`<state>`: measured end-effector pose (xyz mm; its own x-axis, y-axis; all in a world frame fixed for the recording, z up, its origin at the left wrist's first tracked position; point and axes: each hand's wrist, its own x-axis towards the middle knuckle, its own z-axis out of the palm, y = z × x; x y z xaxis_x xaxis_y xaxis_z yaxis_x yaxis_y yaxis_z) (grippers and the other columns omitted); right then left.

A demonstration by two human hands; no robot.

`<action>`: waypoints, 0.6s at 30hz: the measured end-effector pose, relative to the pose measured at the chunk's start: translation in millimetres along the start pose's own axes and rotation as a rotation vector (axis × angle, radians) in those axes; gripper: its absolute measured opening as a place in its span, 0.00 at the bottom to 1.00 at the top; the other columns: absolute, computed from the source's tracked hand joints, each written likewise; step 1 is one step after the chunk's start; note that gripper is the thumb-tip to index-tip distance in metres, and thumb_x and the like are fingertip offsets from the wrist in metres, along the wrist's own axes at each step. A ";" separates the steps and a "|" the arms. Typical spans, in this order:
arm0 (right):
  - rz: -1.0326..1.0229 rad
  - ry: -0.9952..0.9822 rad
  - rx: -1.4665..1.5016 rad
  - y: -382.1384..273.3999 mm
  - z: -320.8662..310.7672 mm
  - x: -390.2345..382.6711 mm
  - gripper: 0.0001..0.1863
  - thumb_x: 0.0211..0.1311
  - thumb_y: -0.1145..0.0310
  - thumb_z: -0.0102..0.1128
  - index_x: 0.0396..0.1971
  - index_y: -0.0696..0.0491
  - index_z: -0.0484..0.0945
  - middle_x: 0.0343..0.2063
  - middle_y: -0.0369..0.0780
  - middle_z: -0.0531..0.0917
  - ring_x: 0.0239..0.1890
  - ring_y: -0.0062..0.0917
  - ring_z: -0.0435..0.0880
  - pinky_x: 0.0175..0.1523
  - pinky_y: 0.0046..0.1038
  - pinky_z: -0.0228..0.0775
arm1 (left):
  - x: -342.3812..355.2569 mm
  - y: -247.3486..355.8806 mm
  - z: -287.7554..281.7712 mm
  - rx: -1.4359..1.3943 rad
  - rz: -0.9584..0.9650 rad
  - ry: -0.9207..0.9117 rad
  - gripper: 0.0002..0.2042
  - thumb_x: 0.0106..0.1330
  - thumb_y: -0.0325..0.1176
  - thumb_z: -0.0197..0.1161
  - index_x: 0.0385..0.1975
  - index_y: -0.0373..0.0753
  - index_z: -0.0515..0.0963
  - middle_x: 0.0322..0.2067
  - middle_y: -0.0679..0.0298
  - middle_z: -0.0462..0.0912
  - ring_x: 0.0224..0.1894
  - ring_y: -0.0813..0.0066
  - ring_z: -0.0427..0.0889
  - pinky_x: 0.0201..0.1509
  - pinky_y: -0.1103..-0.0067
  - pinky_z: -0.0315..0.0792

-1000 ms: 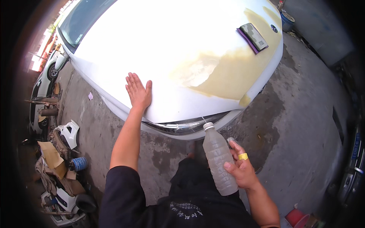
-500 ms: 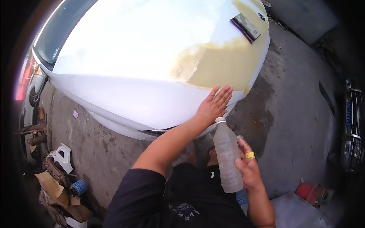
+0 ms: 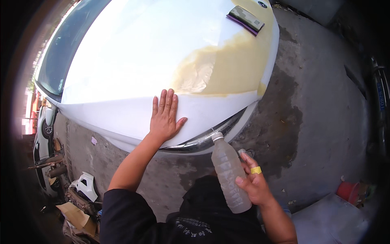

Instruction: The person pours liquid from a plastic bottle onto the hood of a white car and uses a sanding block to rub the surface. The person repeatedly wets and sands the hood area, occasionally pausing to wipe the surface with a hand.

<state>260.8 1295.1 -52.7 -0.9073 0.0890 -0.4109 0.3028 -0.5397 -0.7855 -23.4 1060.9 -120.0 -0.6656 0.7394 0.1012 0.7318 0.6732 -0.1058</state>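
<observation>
My left hand lies flat on the white car hood, fingers stretched and slightly apart. Just beyond its fingertips is a patch of yellowish filler with a pale, rough-edged area. In my right hand I grip a cloudy plastic bottle, tilted with its white cap toward the car. A thin streak shows at the cap, perhaps liquid. Yellow tape wraps one of the right fingers. Farther up the hood rests a camouflage-patterned block on a purple sheet.
The headlight borders the hood near the bottle. A dark wet stain spreads over the concrete floor. At lower left lie a white plastic panel and cardboard. A red bucket stands at right.
My left hand has slid left along the hood, away from the front corner. The bottle in my right hand has shifted slightly left and tilts more. The view has moved too.
</observation>
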 end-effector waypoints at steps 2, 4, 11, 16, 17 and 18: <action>-0.006 0.006 -0.001 0.8 -2.9 0.2 0.44 0.61 0.72 0.64 0.72 0.58 0.48 0.62 0.46 0.66 0.63 0.29 0.66 0.69 0.34 0.57 | 16.3 21.6 3.4 -0.061 0.006 0.001 0.48 0.66 0.60 0.53 0.72 0.25 0.43 0.74 0.43 0.38 0.77 0.47 0.32 0.75 0.52 0.24; 0.010 0.005 0.005 -3.1 -5.9 0.1 0.44 0.60 0.72 0.65 0.72 0.57 0.49 0.62 0.46 0.66 0.63 0.29 0.66 0.69 0.34 0.57 | 48.8 54.6 0.6 -0.093 0.076 -0.091 0.47 0.66 0.61 0.51 0.72 0.28 0.46 0.75 0.45 0.38 0.78 0.50 0.30 0.74 0.49 0.23; 0.021 0.175 0.118 -11.9 -15.3 -6.6 0.43 0.61 0.71 0.64 0.72 0.55 0.49 0.63 0.46 0.66 0.64 0.30 0.67 0.68 0.34 0.58 | 117.6 146.7 16.7 0.117 0.189 -0.053 0.40 0.69 0.60 0.46 0.73 0.35 0.52 0.75 0.50 0.43 0.78 0.52 0.34 0.73 0.43 0.26; 0.038 0.143 0.128 -14.3 -12.3 -3.4 0.43 0.61 0.71 0.64 0.72 0.55 0.49 0.63 0.46 0.66 0.64 0.30 0.67 0.68 0.35 0.58 | 95.1 115.2 17.9 0.032 0.404 -0.039 0.39 0.68 0.59 0.49 0.72 0.37 0.54 0.75 0.58 0.48 0.78 0.63 0.39 0.78 0.58 0.32; 0.037 0.135 0.138 -11.8 -10.3 -1.7 0.43 0.61 0.71 0.64 0.72 0.54 0.49 0.63 0.46 0.66 0.64 0.30 0.67 0.68 0.35 0.58 | 82.6 103.6 10.0 -0.015 0.411 -0.074 0.39 0.68 0.59 0.49 0.72 0.38 0.55 0.75 0.59 0.48 0.78 0.65 0.40 0.78 0.61 0.33; 0.035 0.128 0.148 -9.7 -8.1 0.1 0.43 0.62 0.72 0.64 0.72 0.54 0.49 0.62 0.46 0.67 0.63 0.30 0.67 0.68 0.35 0.58 | 69.8 92.7 3.3 -0.062 0.419 -0.110 0.39 0.67 0.59 0.49 0.72 0.38 0.55 0.75 0.60 0.49 0.78 0.66 0.40 0.79 0.64 0.33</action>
<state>260.2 1307.1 -48.8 -0.8495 0.1685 -0.4999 0.2790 -0.6607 -0.6969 -2.6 1174.9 -126.1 -0.3182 0.9470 -0.0442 0.9472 0.3156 -0.0558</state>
